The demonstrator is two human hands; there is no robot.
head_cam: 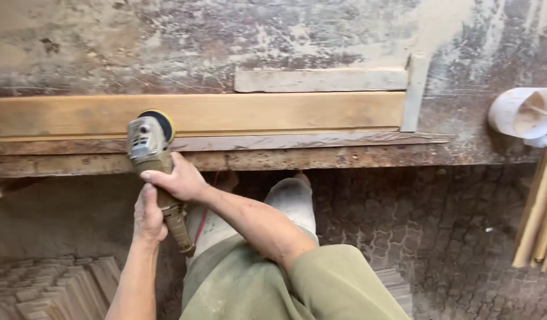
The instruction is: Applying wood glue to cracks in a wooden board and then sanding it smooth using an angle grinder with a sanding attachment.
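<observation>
both hands' grip, left hand (148, 214) and right hand (177, 178), clamped around the angle grinder (150, 142) on the wooden plank (256, 112)

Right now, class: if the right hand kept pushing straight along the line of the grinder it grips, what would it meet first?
Probably the long wooden board: the right hand points the grinder up at it, disc already at its edge.

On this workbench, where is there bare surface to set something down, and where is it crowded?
Bare bench top lies behind the long wooden board, and between the board's right end and the white cup. It is crowded at the left front, where left hand and right hand grip the sander on the board.
</observation>
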